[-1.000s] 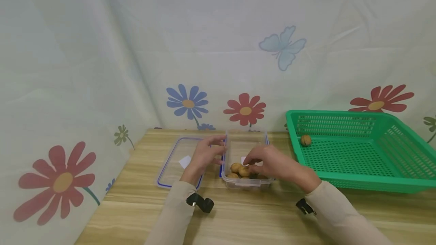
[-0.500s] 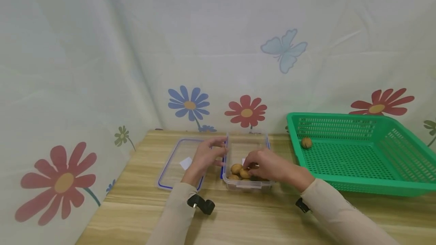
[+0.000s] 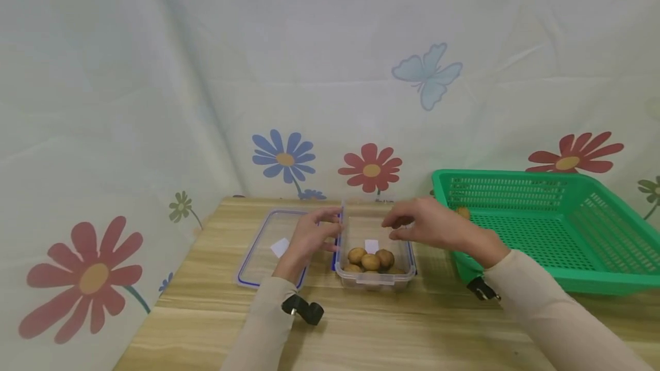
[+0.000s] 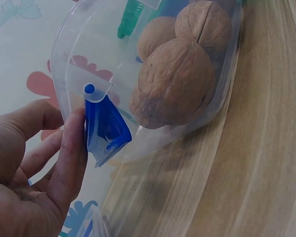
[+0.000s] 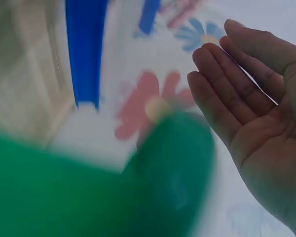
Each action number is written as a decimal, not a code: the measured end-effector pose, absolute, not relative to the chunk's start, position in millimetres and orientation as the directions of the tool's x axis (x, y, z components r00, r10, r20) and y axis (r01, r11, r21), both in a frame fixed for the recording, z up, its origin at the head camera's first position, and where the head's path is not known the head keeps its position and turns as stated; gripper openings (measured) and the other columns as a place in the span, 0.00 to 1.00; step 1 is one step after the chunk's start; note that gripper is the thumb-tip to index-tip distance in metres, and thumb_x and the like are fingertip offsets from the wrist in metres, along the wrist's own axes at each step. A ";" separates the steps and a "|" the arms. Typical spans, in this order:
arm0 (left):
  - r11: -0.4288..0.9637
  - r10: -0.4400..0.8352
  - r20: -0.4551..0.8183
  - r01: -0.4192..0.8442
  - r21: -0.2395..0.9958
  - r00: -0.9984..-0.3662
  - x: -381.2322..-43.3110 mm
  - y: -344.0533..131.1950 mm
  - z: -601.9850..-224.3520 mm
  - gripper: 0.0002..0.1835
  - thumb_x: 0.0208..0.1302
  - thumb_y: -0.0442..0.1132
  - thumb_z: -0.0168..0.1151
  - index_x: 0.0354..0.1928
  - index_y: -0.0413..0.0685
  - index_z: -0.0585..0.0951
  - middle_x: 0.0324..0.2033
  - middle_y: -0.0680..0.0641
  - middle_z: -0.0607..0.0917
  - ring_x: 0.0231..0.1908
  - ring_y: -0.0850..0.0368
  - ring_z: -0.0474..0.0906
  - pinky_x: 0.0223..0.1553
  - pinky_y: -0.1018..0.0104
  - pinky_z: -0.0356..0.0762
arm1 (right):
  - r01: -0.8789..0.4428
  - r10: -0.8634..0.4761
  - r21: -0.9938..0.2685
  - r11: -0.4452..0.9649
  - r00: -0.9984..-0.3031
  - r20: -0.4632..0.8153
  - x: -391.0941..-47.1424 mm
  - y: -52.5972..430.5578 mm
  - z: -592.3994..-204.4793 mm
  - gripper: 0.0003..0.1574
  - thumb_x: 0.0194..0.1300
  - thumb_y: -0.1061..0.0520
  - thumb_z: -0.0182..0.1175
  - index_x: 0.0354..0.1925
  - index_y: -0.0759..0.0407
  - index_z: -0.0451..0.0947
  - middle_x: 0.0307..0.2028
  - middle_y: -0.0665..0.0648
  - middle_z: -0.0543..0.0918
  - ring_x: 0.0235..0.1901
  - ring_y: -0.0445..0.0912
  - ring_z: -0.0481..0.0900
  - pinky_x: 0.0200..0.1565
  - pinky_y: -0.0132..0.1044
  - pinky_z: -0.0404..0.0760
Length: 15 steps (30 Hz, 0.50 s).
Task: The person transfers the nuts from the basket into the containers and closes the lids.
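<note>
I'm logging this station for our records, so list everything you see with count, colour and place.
box: one, clear, on the table
side latches: two, blue, on the box's left and right
walnuts: at least five, brown, in the box's near end
lid: one, clear with blue edging, left of the box
white squares: two, white, within the outlines of lid and box
basket: one, green, right of the box
basket walnut: one, brown, at the basket's left end
table: one, light wood-grain, underneath
backdrop: white, flowers and a butterfly, behind
left hand: one, bare, at the box's left side
right hand: one, bare, over the box's right side
sleeves: two, beige, on the forearms
</note>
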<state>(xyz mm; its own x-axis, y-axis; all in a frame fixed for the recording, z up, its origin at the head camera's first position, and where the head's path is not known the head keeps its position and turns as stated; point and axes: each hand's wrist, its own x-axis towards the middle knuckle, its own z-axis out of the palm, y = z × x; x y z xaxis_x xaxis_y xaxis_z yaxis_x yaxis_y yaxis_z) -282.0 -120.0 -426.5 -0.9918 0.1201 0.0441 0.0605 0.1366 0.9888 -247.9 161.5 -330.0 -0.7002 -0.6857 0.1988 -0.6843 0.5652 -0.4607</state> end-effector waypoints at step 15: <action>0.148 0.107 0.052 0.067 0.987 -0.993 -282.3 -118.9 -426.3 0.24 0.70 0.31 0.67 0.67 0.40 0.82 0.53 0.38 0.83 0.42 0.46 0.86 0.31 0.58 0.92 | -0.494 -0.479 -0.584 0.644 -0.856 0.196 -252.0 239.7 -285.3 0.18 0.75 0.53 0.68 0.58 0.58 0.86 0.52 0.54 0.89 0.49 0.47 0.88 0.52 0.38 0.86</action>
<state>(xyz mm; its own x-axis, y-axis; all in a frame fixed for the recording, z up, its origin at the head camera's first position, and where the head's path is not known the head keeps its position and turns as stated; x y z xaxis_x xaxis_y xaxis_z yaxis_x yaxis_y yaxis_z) -282.3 -118.9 -426.3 -0.9929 0.1073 0.0517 0.0674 0.1482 0.9867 -252.0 239.7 -285.3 -0.8558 -0.4787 0.1962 -0.4941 0.6438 -0.5842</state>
